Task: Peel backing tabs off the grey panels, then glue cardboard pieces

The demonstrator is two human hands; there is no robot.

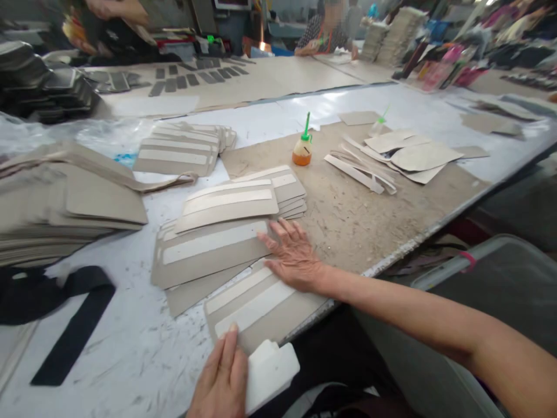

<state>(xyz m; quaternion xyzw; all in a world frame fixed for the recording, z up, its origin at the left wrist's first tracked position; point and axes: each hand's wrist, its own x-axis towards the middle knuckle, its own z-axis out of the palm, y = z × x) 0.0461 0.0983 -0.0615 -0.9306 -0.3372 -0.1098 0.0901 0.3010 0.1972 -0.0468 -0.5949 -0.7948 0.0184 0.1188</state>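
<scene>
Close to the table's front edge lies a beige panel [261, 334] with two pale strips along it. My left hand [224, 371] has its fingertips on the panel's left end and holds a small bundle of white strips [272, 368] that juts past the table edge; the thumb is hidden. My right hand [296, 255] rests with fingers stretched out, its thumb side over the panel and its fingertips at the right end of a stack of similar panels [213, 252]. Further such panels [289, 188] are fanned out behind that stack.
A bottle of orange liquid with a green spout [302, 152] stands mid-table by loose beige offcuts [404, 151]. To the left are a thick beige stack [73, 203] and a black strap [80, 325]. Other people work across the table. A grey chair [500, 290] stands right.
</scene>
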